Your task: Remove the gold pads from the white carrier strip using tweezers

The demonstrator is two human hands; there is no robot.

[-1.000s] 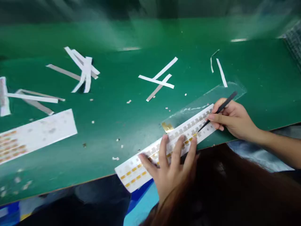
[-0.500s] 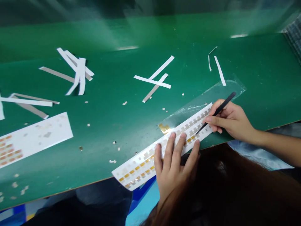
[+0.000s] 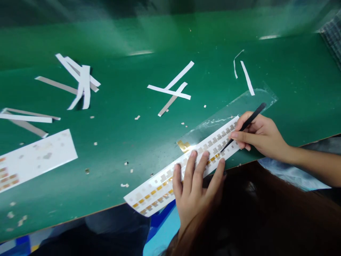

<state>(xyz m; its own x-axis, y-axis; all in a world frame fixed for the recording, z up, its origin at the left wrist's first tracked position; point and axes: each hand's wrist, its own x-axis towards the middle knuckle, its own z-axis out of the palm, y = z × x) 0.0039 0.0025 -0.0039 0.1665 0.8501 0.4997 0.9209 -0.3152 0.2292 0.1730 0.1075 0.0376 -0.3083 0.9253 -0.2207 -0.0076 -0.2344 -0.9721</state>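
Note:
A long white backing strip with rows of small gold and grey squares lies slantwise at the near edge of the green table. My left hand rests flat on its middle with the fingers stretched out, pressing it down. My right hand is closed on black tweezers in a pen grip. The tweezer tip touches the strip just right of my left fingertips. A clear plastic sheet lies under and behind the strip's far end, with a small gold patch at its left corner.
White and grey paper strips lie scattered: a pile at the back left, a crossed set in the middle, two thin ones at the back right. Another white sheet with squares lies at the left. Small scraps dot the table.
My left hand has slid slightly right along the strip and drawn its fingers closer together. The view has shifted a little right. The tweezers stay at nearly the same spot on the strip.

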